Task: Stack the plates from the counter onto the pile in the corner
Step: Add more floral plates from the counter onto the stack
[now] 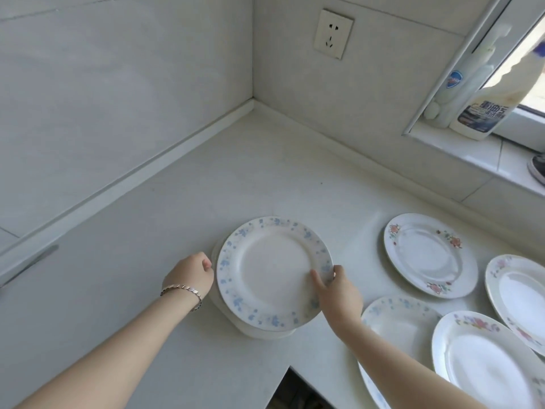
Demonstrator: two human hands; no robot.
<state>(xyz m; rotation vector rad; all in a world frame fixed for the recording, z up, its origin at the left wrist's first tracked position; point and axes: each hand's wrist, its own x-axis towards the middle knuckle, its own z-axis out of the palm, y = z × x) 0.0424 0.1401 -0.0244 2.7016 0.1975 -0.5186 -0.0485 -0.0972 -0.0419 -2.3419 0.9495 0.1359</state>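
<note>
A white plate with a blue flower rim (274, 273) tops a small pile of plates (259, 332) on the white counter. My right hand (336, 293) pinches its right rim, thumb on top. My left hand (191, 273), with a bracelet at the wrist, curls against the left edge of the pile. To the right lie several more plates: one with red flowers (429, 255), a blue-flowered one (398, 323) partly under my right forearm, a pink-flowered one (483, 364) overlapping it, and another (519, 293) at the right edge.
The counter (206, 187) runs into a tiled wall corner with a wall socket (333, 33). A cleaner bottle (483, 110) stands on the window sill at the right. The counter's front edge drops to a dark gap (295, 391) at the bottom.
</note>
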